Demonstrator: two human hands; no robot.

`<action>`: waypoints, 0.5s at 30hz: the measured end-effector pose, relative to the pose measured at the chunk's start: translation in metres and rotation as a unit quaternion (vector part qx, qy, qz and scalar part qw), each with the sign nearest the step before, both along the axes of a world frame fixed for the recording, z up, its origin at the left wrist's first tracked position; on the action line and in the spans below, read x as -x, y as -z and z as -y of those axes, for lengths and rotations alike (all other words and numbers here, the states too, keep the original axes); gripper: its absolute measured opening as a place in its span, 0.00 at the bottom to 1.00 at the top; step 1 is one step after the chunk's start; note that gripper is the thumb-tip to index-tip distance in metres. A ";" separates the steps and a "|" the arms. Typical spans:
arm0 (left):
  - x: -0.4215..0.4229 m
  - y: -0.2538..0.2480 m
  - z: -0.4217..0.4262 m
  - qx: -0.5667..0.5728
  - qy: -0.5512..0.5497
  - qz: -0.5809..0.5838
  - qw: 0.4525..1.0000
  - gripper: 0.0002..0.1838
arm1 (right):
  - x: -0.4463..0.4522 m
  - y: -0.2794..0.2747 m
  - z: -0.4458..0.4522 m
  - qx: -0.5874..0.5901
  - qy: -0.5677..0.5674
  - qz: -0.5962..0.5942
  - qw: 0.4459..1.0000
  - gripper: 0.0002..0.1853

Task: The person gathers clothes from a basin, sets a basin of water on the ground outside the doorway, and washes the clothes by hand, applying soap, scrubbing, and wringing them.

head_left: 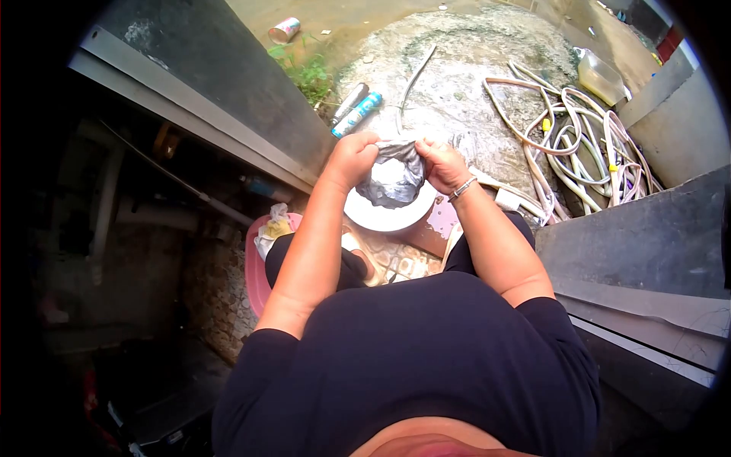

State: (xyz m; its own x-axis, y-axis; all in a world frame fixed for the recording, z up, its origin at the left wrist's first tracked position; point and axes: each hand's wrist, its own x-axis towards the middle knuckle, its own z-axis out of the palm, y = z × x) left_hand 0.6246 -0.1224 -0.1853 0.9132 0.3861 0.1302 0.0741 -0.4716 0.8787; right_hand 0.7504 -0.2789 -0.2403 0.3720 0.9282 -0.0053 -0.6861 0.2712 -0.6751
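Note:
A dark grey wet cloth (396, 190) hangs between my two hands, over a round white basin (384, 219). My left hand (353, 158) pinches its upper left edge, and my right hand (443, 164), with a bracelet at the wrist, pinches its upper right edge. Pale, bright stuff shows in the middle of the basin; whether it is suds or water I cannot tell. Part of the basin is hidden behind the cloth.
A blue can (356, 115) and a dark one lie beyond my left hand. Coiled hose (567, 145) lies at the right, near a clear tub (601, 78). A pink basin (257, 274) stands at my left. Grey door panels flank both sides.

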 end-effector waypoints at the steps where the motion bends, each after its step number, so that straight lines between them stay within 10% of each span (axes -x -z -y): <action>1: 0.000 -0.001 0.001 0.016 0.014 0.001 1.000 0.08 | 0.004 -0.005 0.000 0.003 0.000 0.002 1.000 0.08; 15: -0.007 -0.026 0.066 -0.309 -0.030 0.048 0.949 0.22 | 0.034 -0.024 -0.004 0.133 0.127 -0.125 0.975 0.17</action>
